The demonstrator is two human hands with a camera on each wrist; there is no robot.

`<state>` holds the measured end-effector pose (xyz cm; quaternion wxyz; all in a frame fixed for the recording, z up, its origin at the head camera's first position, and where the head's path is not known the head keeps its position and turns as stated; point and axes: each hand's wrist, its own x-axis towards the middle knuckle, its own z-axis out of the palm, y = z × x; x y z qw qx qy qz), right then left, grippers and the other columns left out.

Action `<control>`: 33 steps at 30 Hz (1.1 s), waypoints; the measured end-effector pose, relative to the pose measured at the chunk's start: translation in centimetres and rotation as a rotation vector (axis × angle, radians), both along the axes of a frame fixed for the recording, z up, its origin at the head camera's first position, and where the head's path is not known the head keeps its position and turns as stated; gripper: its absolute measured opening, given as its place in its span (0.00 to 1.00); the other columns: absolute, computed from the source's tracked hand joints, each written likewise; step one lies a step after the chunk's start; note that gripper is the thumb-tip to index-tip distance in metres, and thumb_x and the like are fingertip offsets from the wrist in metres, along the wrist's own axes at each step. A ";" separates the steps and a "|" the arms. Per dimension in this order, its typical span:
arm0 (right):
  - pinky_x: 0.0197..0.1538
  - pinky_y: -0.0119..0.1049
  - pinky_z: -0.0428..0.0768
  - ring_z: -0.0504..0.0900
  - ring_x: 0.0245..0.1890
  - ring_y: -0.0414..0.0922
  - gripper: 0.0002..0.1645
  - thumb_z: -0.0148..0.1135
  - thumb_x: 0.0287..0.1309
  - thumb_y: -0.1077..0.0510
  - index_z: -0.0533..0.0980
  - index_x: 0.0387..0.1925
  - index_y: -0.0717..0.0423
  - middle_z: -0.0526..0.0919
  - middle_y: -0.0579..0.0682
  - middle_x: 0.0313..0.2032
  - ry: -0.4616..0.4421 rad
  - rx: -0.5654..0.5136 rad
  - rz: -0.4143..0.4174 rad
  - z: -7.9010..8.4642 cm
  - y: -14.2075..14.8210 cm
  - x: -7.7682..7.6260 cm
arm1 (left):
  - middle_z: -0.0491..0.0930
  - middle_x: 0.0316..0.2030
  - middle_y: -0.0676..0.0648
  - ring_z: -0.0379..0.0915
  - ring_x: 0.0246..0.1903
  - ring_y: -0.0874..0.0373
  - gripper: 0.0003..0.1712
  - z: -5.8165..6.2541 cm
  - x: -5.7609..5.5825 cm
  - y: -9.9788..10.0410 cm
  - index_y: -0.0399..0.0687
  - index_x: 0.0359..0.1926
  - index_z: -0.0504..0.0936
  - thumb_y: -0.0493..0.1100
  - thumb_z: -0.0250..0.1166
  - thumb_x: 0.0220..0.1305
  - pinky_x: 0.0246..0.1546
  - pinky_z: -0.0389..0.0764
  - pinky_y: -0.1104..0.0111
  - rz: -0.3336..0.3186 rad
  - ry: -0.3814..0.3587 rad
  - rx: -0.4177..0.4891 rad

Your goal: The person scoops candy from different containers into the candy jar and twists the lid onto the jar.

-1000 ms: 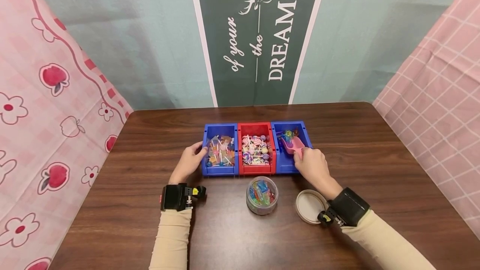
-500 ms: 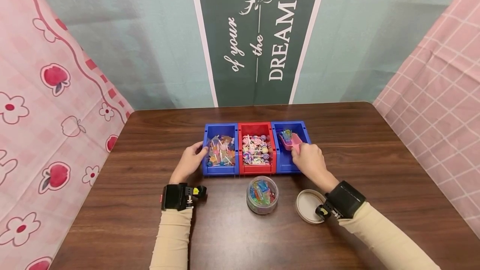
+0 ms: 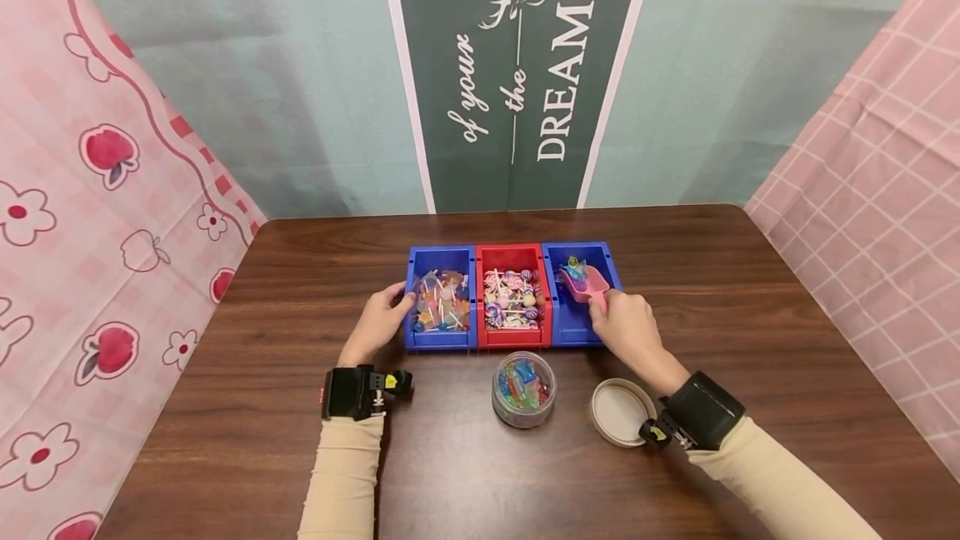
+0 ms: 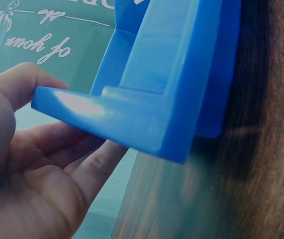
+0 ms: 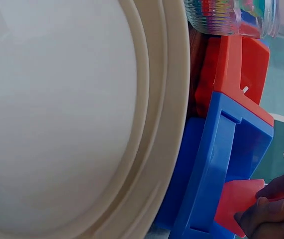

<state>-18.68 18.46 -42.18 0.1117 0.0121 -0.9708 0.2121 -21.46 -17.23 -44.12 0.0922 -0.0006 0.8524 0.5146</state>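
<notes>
Pink scoop [image 3: 587, 284] sits at one o'clock from the open jar, within the right blue bin. Left to right: at ten o'clock, the left hand [image 3: 377, 325] grips the outer wall of the left blue bin [image 3: 441, 340], thumb and fingers on opposite sides; sweets lie in that bin. The red bin [image 3: 513, 255], at twelve, holds striped lollipops above the jar [image 3: 517, 421] of bright pieces. In the right blue bin [image 3: 573, 330], blue and yellow pieces [image 3: 576, 268] show at the scoop's front edge. At three, the lid [image 3: 618, 412] lies flat; at two, the right hand [image 3: 630, 329] is closed round the scoop's handle.
</notes>
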 end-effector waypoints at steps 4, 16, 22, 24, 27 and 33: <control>0.20 0.34 0.63 0.69 0.16 0.50 0.19 0.57 0.59 0.58 0.69 0.15 0.61 0.68 0.51 0.12 0.021 -0.002 0.006 0.0 0.1 0.3 | 0.73 0.62 0.32 0.72 0.57 0.45 0.27 0.0 0.0 0.0 0.33 0.68 0.64 0.44 0.49 0.73 0.64 0.73 0.51 -0.001 0.006 -0.003; 0.20 0.35 0.63 0.68 0.16 0.48 0.15 0.59 0.59 0.59 0.74 0.21 0.66 0.70 0.52 0.13 0.072 0.006 0.037 -0.3 0.9 1.2 | 0.73 0.61 0.32 0.73 0.56 0.45 0.27 -0.1 0.0 0.0 0.34 0.68 0.64 0.44 0.49 0.73 0.63 0.73 0.51 0.001 0.010 -0.001; 0.20 0.34 0.63 0.69 0.16 0.48 0.15 0.58 0.59 0.59 0.75 0.22 0.66 0.71 0.52 0.14 0.055 -0.004 0.037 -0.4 0.9 1.3 | 0.74 0.61 0.32 0.73 0.56 0.45 0.27 -0.1 0.0 0.0 0.34 0.68 0.65 0.44 0.48 0.73 0.63 0.73 0.51 0.000 0.008 -0.003; 0.20 0.34 0.63 0.69 0.16 0.48 0.15 0.58 0.60 0.59 0.75 0.23 0.66 0.71 0.52 0.14 0.053 -0.006 0.038 -0.4 1.0 1.3 | 0.73 0.61 0.32 0.73 0.56 0.45 0.27 -0.1 0.0 0.0 0.34 0.68 0.64 0.44 0.48 0.73 0.63 0.73 0.51 0.001 0.006 -0.002; 0.21 0.35 0.64 0.69 0.17 0.48 0.14 0.59 0.60 0.59 0.76 0.25 0.67 0.71 0.52 0.14 0.056 -0.009 0.040 -0.4 1.0 1.4 | 0.73 0.61 0.33 0.73 0.56 0.45 0.27 -0.1 0.0 0.0 0.34 0.68 0.64 0.44 0.48 0.73 0.64 0.73 0.51 0.000 0.003 -0.001; 0.21 0.35 0.65 0.70 0.17 0.47 0.13 0.60 0.60 0.60 0.78 0.31 0.71 0.73 0.53 0.14 0.098 -0.020 0.060 -0.1 1.3 1.7 | 0.73 0.62 0.33 0.72 0.56 0.45 0.27 0.0 0.0 0.0 0.34 0.68 0.64 0.44 0.48 0.73 0.64 0.73 0.51 0.000 0.006 -0.001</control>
